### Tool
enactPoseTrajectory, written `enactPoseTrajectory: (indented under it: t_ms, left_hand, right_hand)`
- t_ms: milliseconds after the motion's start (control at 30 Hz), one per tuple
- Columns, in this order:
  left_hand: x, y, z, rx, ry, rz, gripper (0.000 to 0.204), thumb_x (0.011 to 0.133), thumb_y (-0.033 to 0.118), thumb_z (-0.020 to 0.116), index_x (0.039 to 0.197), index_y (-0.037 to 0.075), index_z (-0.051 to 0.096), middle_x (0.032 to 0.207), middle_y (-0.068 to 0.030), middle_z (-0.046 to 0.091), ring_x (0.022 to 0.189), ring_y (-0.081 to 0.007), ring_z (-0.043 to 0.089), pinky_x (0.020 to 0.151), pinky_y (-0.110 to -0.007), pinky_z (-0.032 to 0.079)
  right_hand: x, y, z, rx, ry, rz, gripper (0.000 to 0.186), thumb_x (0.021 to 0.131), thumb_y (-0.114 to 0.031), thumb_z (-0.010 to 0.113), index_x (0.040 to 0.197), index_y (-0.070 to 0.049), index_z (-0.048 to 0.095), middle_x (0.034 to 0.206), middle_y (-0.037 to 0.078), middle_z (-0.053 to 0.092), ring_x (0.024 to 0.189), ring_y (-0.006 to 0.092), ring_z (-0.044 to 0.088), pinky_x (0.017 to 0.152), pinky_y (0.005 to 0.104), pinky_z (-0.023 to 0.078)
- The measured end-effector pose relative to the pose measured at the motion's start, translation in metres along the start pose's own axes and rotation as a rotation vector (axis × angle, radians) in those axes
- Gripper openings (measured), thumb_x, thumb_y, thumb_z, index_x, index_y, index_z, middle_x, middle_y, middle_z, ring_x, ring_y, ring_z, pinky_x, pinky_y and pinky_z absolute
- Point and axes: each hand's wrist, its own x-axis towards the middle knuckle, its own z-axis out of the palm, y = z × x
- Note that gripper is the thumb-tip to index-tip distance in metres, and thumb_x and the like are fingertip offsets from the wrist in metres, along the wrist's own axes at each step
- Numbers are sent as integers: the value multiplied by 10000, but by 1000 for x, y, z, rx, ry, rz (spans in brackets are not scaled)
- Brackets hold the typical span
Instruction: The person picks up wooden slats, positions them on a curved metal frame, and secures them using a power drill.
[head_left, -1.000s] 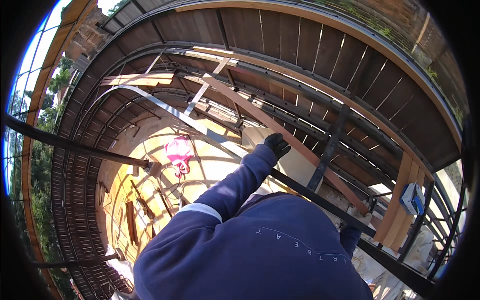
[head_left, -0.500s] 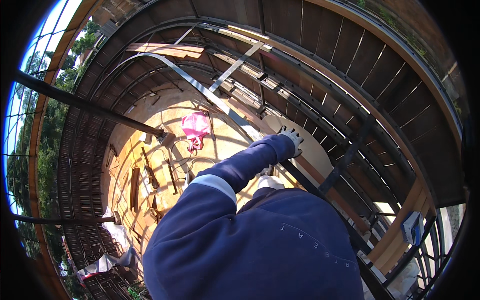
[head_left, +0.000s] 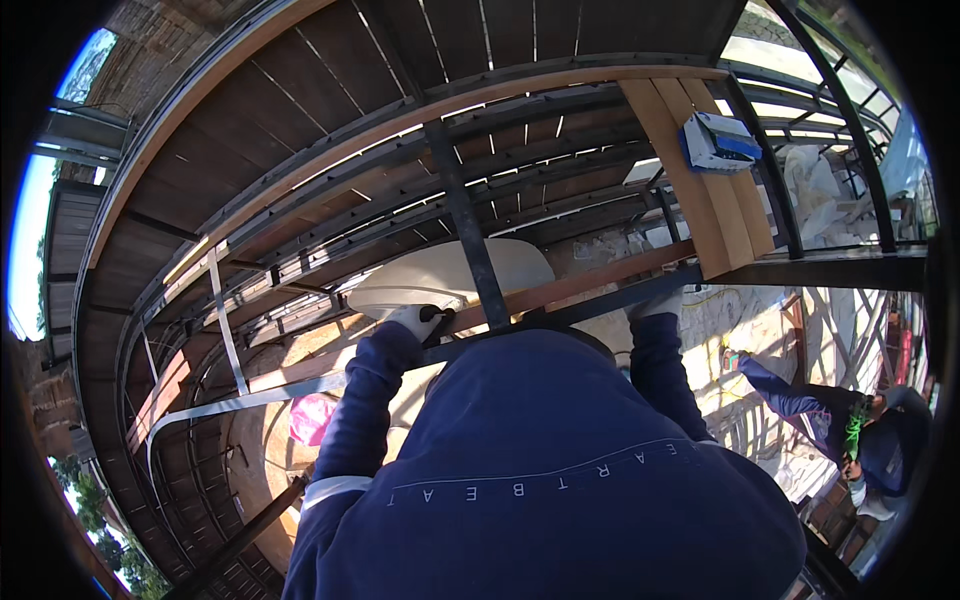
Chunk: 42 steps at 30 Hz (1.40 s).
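My left hand (head_left: 415,322), in a pale work glove with dark patches, is closed at the edge of the long dark metal beam (head_left: 575,312). Its fingers curl around something black that I cannot make out. Past them lies a pale rounded board (head_left: 450,272). My right hand (head_left: 657,303), also in a pale glove, is at the same beam farther right; it is blurred and its fingers are indistinct. A reddish wooden plank (head_left: 600,280) runs just beyond the beam, and a dark metal crossbar (head_left: 462,210) crosses over board and plank.
Pale wooden planks (head_left: 705,205) at the upper right carry a blue-and-white box (head_left: 718,145). Another person (head_left: 850,430) is lower down at right. Beneath my left arm lies a pink cloth (head_left: 312,418). A bent metal strip (head_left: 210,408) extends left, with curved dark slatted walls around.
My view has swung round to the right. My left hand, spread over the pale board before, is now closed by the beam. My right hand and another person have come into view.
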Motion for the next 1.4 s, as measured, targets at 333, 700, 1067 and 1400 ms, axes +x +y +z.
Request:
enactPoseTrajectory:
  t_ms: [333, 700, 1067, 1400]
  left_hand:
    - [-33, 28, -32, 15, -55, 79, 394, 991, 315, 657, 1287, 58, 696, 1201, -208, 723, 1143, -381, 671, 997, -435, 526]
    - [-22, 57, -24, 56, -184, 101, 689, 844, 500, 770, 1334, 27, 663, 1197, -220, 730, 1117, -394, 690, 989, -467, 525]
    - [-26, 63, -20, 109, -29, 171, 540, 836, 524, 745, 1157, 90, 724, 1002, -200, 752, 966, -403, 714, 857, -489, 549]
    - [17, 41, -26, 18, -375, 178, 474, 837, 394, 788, 1178, 68, 743, 1063, -186, 769, 1034, -354, 726, 906, -452, 550]
  right_hand:
    - [-60, -1, 20, 65, 93, -115, 515, 946, -542, 661, 1296, -166, 624, 1292, 50, 656, 1207, 257, 615, 994, 468, 524]
    - [-50, 13, 25, -7, 164, -196, 354, 897, -229, 697, 1243, -171, 648, 1247, 48, 676, 1172, 285, 650, 1021, 509, 530]
    - [-47, 18, 23, 59, 163, -233, 341, 903, -152, 703, 1231, -128, 614, 1176, 68, 649, 1097, 259, 648, 973, 446, 562]
    - [-42, 20, 13, 104, 72, -273, 263, 932, -121, 675, 1185, -66, 627, 1104, 78, 668, 1030, 260, 669, 948, 419, 563]
